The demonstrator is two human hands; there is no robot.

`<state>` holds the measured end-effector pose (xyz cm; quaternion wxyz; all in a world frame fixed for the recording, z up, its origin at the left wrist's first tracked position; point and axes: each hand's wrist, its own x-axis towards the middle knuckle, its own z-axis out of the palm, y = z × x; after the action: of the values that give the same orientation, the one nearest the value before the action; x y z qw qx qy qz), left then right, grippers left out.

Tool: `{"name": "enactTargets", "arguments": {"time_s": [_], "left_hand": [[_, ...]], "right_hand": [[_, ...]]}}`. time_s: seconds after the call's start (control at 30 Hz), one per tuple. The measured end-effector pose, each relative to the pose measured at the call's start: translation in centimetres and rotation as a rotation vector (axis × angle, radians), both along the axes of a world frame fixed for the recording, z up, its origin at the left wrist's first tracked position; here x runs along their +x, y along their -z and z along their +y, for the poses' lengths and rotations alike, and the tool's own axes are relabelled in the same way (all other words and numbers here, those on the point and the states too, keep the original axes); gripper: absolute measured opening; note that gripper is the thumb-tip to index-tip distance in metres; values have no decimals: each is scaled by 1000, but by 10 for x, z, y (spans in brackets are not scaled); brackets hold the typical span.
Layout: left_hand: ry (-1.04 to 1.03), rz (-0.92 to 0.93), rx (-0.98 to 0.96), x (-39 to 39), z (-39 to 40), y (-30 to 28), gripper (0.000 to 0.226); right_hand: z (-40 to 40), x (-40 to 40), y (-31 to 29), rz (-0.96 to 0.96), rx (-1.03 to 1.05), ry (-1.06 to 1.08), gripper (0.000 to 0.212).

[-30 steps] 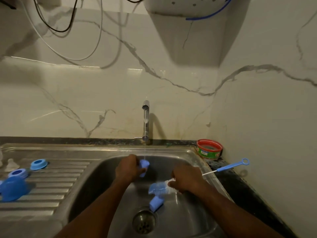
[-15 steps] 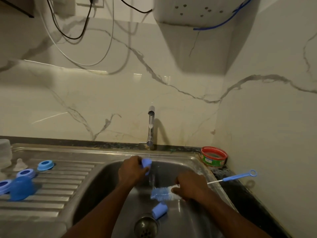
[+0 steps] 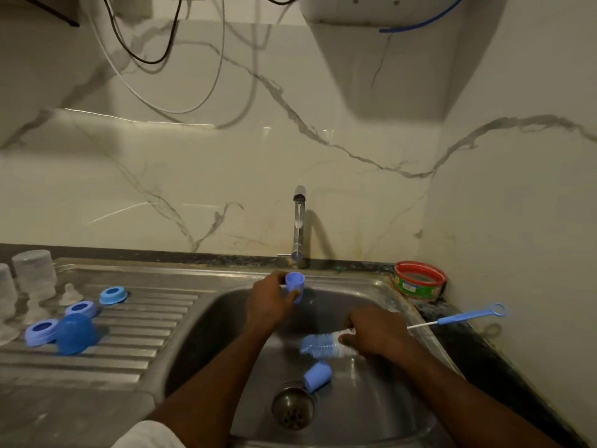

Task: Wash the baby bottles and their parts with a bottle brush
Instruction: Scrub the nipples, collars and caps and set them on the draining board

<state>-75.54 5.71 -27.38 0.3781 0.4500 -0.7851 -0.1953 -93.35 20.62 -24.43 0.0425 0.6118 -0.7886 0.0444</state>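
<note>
Well into the wash, by the look of it. Lined up on the drainboard (image 3: 135,321) at lower left: two clear bottles (image 3: 34,273) standing mouth-down at the far left edge, pale teats (image 3: 69,294) beside them, three blue rings (image 3: 112,295), and a dark blue dome cap (image 3: 76,333) nearest the camera; apparently done, though cleanliness not checkable from here. Still to do, probably: one small blue cap (image 3: 317,376) lying on its side in the sink basin (image 3: 371,415), just above and right of the drain (image 3: 292,407), plus the piece now in hand.

Left hand (image 3: 269,303) raised at centre frame toward the back rim of the basin, below the tap (image 3: 298,221), fingers and thumb wrapped around a small blue cup-shaped cap (image 3: 294,282), its open mouth tipped toward the camera. Thin stream falling from the spout; whether landing in the cap, unclear.

Right hand (image 3: 374,336) lower and to the right, over the basin, fist closed around the bottle brush (image 3: 318,343) where bristles meet wire, blue-and-white bristle head poking left toward centre, wire handle with blue loop running out past the right rim over the dark counter. Brush and held cap well apart, not touching. Red-rimmed tub (image 3: 420,281) parked in the corner at right.
</note>
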Motion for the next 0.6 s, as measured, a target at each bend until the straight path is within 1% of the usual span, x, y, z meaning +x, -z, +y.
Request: {"name": "enactTargets", "arguments": {"time_s": [0.1, 0.13, 0.2, 0.23, 0.3, 0.33, 0.43, 0.47, 0.53, 0.57, 0.6], "left_hand": [[68, -103, 99, -1, -1, 4, 30], [85, -75, 100, -1, 0, 4, 32], [86, 54, 69, -3, 0, 3, 38], [101, 66, 67, -5, 1, 3, 39], [121, -49, 112, -6, 4, 5, 39], [123, -67, 133, -6, 4, 6, 39], [152, 55, 107, -7, 4, 4, 43], [169, 29, 108, -7, 3, 3, 42], [177, -150, 151, -4, 2, 8, 36], [182, -223, 170, -2, 1, 12, 36], [208, -254, 179, 0, 1, 14, 39]], "right_hand": [[0, 1, 0, 1, 5, 20, 33], [-1, 1, 0, 5, 11, 22, 33], [-2, 1, -1, -2, 21, 21, 33], [-2, 0, 0, -10, 23, 23, 32], [-2, 0, 0, -12, 20, 26, 30], [-1, 0, 0, -14, 17, 27, 29], [-1, -2, 0, -27, -1, 22, 28], [-1, -2, -1, -29, -3, 21, 28], [0, -1, -2, -26, 9, 23, 30], [1, 0, -2, -22, 16, 22, 31], [1, 0, -2, -20, 21, 21, 32]]}}
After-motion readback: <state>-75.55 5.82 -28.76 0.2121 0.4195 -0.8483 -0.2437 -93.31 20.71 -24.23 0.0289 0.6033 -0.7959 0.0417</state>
